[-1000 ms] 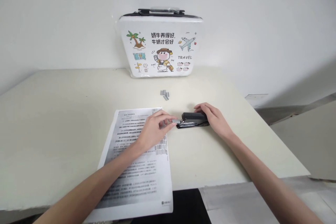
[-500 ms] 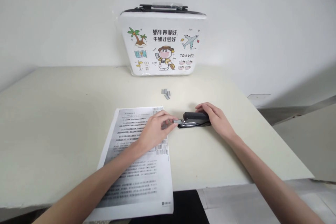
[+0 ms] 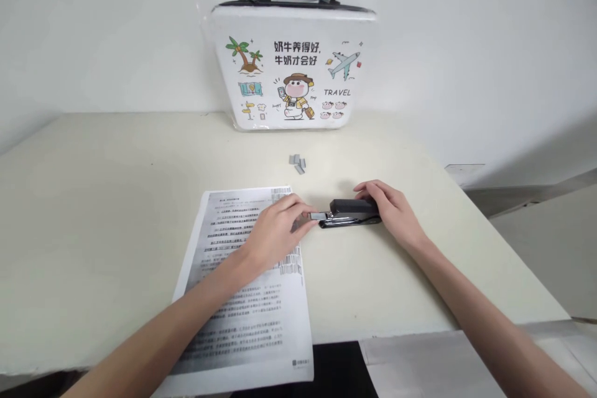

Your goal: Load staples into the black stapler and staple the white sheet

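A black stapler (image 3: 352, 214) lies on its base near the middle of the table, its front end to the left. My right hand (image 3: 389, 206) is wrapped over the rear end of it, fingers curled. A short silver metal piece (image 3: 319, 216) sticks out of the stapler's front; it looks like the staple tray. My left hand (image 3: 283, 227) pinches that piece between thumb and fingertips, above the right edge of a printed sheet of paper (image 3: 242, 329). The fingertips partly hide what they grip. Beyond the hands lies a small group of grey staple strips (image 3: 297, 163).
A white case (image 3: 298, 22) with cartoon prints and a black handle stands upright at the back, against the wall. The pale table (image 3: 93, 230) has its front edge close to me, and the paper's lower end hangs over it.
The view has shifted slightly. Both hands keep their hold on the stapler, and a little more of the silver piece shows between my left fingers and the stapler's front.
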The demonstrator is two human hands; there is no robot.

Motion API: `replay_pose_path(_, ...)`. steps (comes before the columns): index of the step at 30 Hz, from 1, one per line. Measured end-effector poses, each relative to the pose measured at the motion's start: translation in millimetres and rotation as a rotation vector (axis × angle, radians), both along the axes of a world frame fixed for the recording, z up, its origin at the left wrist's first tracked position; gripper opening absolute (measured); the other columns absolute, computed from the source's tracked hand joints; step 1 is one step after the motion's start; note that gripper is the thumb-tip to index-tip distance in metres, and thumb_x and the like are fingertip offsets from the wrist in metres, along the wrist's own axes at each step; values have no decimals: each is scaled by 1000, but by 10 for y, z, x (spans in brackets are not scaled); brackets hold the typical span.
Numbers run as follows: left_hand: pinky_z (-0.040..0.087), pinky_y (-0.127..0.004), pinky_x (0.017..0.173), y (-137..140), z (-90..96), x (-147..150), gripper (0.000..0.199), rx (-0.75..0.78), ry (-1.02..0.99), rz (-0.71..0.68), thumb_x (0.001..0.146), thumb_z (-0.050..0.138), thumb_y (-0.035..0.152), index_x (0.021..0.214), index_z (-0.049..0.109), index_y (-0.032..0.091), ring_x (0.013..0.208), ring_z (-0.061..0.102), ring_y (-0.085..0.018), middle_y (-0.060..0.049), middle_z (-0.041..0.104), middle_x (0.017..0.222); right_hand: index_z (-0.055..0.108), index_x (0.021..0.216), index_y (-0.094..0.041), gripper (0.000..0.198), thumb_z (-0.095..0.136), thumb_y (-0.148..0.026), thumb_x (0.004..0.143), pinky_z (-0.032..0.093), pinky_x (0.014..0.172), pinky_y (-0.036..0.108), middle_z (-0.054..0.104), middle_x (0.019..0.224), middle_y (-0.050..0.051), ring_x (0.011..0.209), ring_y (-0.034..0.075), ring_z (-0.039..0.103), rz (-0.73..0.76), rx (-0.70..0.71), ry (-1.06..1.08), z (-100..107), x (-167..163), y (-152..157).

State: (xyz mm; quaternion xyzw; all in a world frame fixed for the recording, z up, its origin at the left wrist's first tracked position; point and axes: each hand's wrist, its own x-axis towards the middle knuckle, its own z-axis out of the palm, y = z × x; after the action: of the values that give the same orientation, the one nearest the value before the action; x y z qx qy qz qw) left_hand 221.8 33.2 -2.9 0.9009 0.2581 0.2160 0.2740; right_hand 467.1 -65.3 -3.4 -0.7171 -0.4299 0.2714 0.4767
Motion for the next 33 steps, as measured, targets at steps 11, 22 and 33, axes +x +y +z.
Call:
replay_pose_path(11, 52, -37, 79, 133, 156, -102, 6, 79, 110, -64, 96, 64, 28, 98, 63, 23, 90, 68, -23, -3, 70, 99, 72, 95, -25, 39, 50, -56, 100, 47, 88, 36, 76, 92, 5, 95, 26, 67, 9, 5, -1, -25, 4, 13)
replay_pose_path(22, 50, -33, 75, 207, 219, -109, 19, -101, 67, -87, 99, 62, 40, 93, 67, 23, 81, 65, -19, -1, 70, 90, 74, 105, -25, 42, 48, -57, 101, 46, 89, 37, 79, 101, 6, 95, 26, 67, 36, 16, 25, -31, 15, 41)
replay_pose_path(33, 51, -34, 76, 170, 138, -67, 23, -100, 60, -26, 93, 71, 46, 95, 66, 24, 83, 66, -20, -1, 69, 91, 75, 103, -25, 42, 47, -56, 102, 46, 87, 36, 79, 99, 4, 93, 25, 67, 43, 38, -1, -36, 30, 50)
